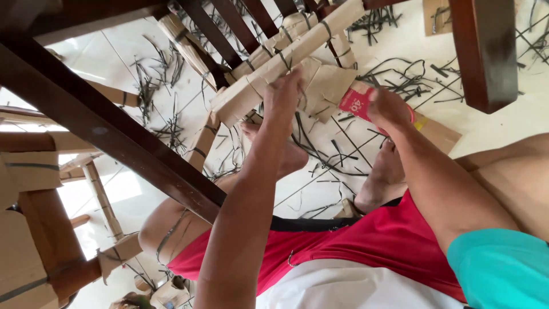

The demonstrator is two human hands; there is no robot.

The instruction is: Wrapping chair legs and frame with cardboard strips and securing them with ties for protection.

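Note:
My left hand [283, 94] grips the brown cardboard wrapping [269, 77] bound with dark straps around a dark wooden chair part. My right hand [386, 109] is closed on a small red and white tool [355, 103], held close beside the wrapping. Loose folds of cardboard [329, 86] hang between the two hands. Below them my bare feet [386, 177] rest on the white tiled floor.
A dark wooden chair frame [114, 126] crosses the left of the view, and another dark leg [486, 51] hangs at top right. Cut black straps [400, 80] litter the floor. More cardboard-wrapped furniture parts [34, 229] stand at the left.

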